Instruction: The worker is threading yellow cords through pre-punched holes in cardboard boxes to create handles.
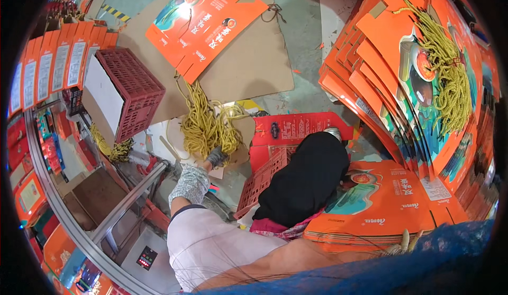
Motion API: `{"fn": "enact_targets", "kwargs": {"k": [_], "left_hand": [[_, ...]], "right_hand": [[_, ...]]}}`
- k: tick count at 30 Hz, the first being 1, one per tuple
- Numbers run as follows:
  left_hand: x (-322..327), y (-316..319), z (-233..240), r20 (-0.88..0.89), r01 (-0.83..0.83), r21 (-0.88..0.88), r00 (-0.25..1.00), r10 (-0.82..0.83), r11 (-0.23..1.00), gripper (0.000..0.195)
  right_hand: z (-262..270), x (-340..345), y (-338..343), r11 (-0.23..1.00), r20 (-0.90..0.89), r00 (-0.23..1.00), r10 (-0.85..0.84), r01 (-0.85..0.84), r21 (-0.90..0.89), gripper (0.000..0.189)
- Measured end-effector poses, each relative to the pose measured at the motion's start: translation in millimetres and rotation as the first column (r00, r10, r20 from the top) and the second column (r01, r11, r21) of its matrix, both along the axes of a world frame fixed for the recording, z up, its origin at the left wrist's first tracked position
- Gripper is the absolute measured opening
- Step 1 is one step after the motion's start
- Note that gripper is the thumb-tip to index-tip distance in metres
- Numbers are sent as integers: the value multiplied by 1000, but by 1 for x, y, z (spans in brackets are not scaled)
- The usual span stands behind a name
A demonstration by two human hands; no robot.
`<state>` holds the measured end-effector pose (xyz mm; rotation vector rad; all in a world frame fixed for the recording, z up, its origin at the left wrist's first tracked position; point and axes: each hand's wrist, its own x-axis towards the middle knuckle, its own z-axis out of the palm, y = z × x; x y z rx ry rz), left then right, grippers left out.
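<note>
My left hand, in a grey glove below a patterned sleeve cover, grips the lower end of a loose bundle of yellow cords. The bundle lies over a round-edged piece of cardboard on the floor. Only pale fingertips of what looks like my right hand show at the lower right, by the edge of a stack of flat orange cartons. Blue mesh hides the rest of it, so any hold cannot be made out. My bent knee in black trousers is between the hands.
An orange carton blank lies on a brown cardboard sheet. A red plastic crate stands at the left, near a metal frame rail. More yellow cords drape over leaning orange cartons. Another red crate is beside my knee.
</note>
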<state>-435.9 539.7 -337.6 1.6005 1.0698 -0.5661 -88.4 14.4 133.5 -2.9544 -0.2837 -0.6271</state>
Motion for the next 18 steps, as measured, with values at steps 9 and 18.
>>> {"fn": "enact_targets", "kwargs": {"k": [9,18], "left_hand": [[171,112,-51,228,-436,361,898,376,824,41],[236,118,-44,-48,-74,611,990,130,788,36]], "right_hand": [[-6,-2,4,989,31,996,-80,75,126,52],[-9,1,6,984,56,984,-171,167,64,51]]}}
